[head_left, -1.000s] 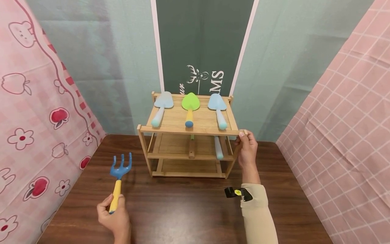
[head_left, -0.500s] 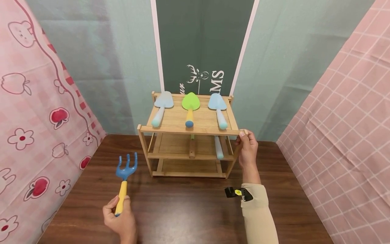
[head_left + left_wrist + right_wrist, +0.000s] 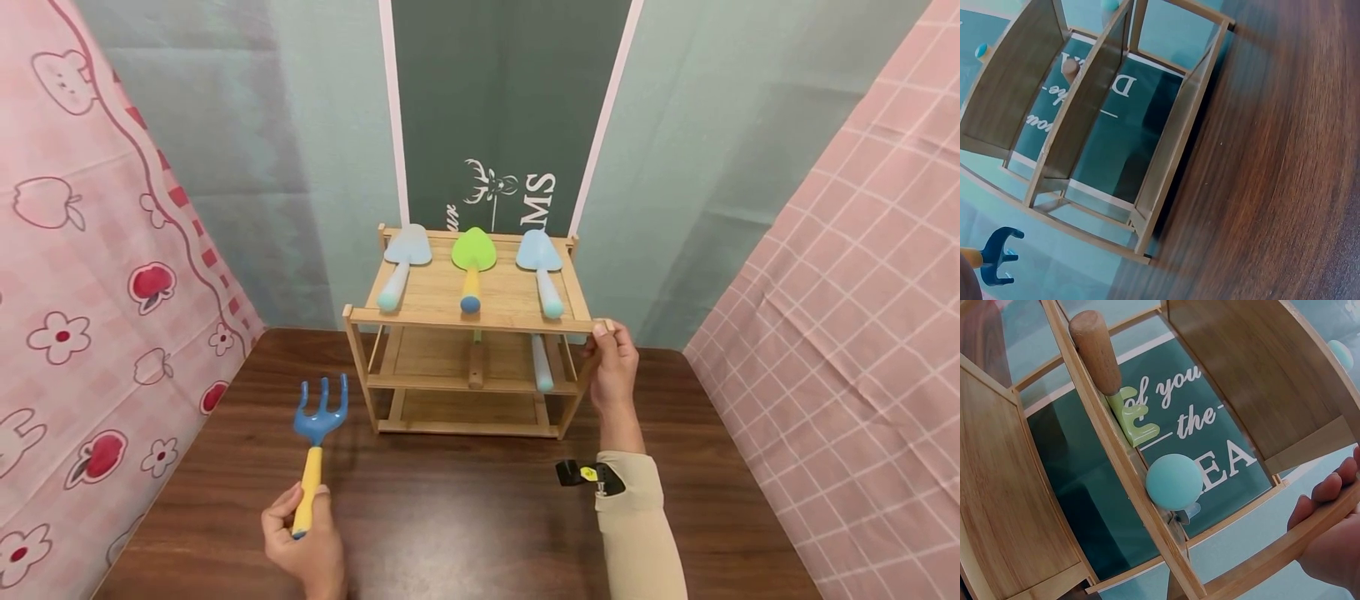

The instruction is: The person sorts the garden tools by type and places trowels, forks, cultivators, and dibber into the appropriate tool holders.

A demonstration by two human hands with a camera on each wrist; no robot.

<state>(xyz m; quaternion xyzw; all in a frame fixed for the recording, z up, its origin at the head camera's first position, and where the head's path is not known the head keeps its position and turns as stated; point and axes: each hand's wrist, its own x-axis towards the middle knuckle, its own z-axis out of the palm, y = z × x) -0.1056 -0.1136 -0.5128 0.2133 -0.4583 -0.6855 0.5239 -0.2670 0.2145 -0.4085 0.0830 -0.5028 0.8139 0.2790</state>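
Note:
My left hand (image 3: 309,542) holds a toy garden hand fork by its yellow handle, its three blue prongs (image 3: 319,423) pointing away from me above the table. The fork is left of a three-tier wooden shelf (image 3: 420,318). At the shelf's front right corner, my right hand (image 3: 615,371) grips the upright, thumb at the top rail. Three trowels lie on the top tier: a pale one (image 3: 408,246) at left, a green one with a yellow handle (image 3: 471,283) in the middle, a light blue one (image 3: 540,252) at right.
On the middle tier lie a green fork with a wooden handle (image 3: 1096,353) and a tool with a mint-ended handle (image 3: 1174,481), its head mostly hidden. The bottom tier (image 3: 468,408) sits low over the brown table (image 3: 450,517). Curtains stand behind and at both sides.
My left hand has moved the hand fork to the right, nearer the shelf. My right hand keeps its grip on the shelf corner. The view has shifted slightly.

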